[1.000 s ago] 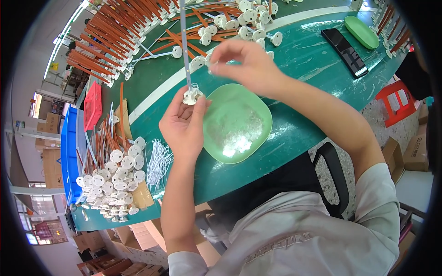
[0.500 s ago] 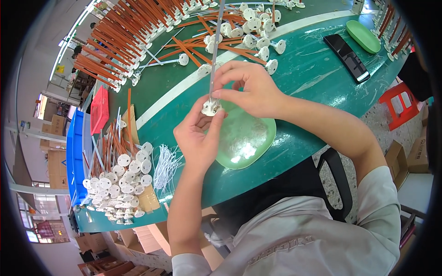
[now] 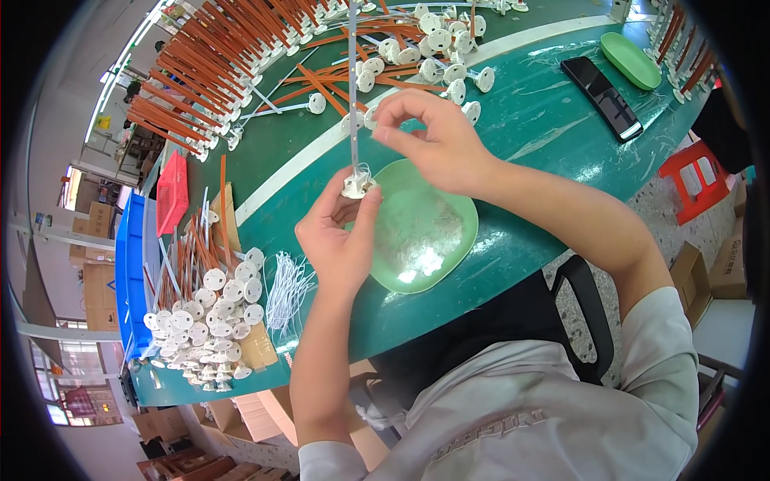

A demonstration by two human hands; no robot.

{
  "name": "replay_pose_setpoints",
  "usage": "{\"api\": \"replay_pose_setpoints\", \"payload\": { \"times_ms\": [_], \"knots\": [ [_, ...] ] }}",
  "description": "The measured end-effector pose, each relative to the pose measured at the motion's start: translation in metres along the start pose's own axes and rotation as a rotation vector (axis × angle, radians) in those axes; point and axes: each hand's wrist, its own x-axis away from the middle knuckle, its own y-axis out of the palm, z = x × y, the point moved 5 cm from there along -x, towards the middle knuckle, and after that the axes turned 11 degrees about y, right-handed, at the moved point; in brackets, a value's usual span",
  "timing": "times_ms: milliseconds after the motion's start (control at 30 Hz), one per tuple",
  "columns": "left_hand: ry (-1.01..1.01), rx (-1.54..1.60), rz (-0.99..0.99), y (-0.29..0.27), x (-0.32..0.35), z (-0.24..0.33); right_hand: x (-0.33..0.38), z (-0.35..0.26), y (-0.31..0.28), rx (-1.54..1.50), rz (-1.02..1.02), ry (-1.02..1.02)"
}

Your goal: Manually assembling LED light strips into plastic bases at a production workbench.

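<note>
Two bare hands at work above a green table (image 3: pixel 553 120), both closed on one assembly. Left hand (image 3: pixel 337 236) pinched shut, thumb and fingers gripping a small white round base (image 3: pixel 355 187) with thin white wires looping from its top; grip low on the part, apparently to steady it. Right hand (image 3: pixel 429 136) raised just above and to the right, fingertips narrowed to a fine pinch, seemingly on the wire ends; exact contact too small to tell. Slim white rod (image 3: pixel 352 88) rising upright from the base, running up past the right hand toward the far edge of the view. Held assembly located directly over the near rim of a pale green oval tray (image 3: pixel 437 244), probably so that loose parts fall into it; small clear bits glinting in the tray's bottom.

Bundle of short white wires (image 3: pixel 287 284) lying on the table just left of the left forearm, within easy reach. Heap of white disc-footed pieces (image 3: pixel 210 321) with orange rods beyond it at the near left corner, partly resting on cardboard. Blue bin (image 3: pixel 128 264) and red basket (image 3: pixel 171 192) along the left table edge. Large spread of orange and white rod units (image 3: pixel 265 48) across the far side, well apart from the hands. Black flat device (image 3: pixel 603 96) and a second green tray (image 3: pixel 631 60) at far right. Red stool (image 3: pixel 700 180) on the floor beside the table
</note>
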Motion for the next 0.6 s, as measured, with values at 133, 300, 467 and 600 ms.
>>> {"api": "replay_pose_setpoints", "payload": {
  "times_ms": [133, 300, 467, 600],
  "knots": [
    [-0.017, -0.038, 0.040, -0.004, 0.000, -0.001, -0.008, 0.003, -0.012, -0.092, 0.112, -0.023],
    [-0.003, -0.077, 0.071, -0.007, 0.000, -0.003, -0.012, 0.008, -0.020, -0.138, 0.239, 0.027],
    [0.135, -0.216, 0.108, -0.008, 0.000, 0.003, -0.008, 0.003, -0.013, -0.111, 0.092, 0.072],
    [0.217, -0.246, 0.109, -0.005, 0.000, 0.009, 0.007, -0.003, 0.010, 0.124, -0.121, 0.023]
  ]
}}
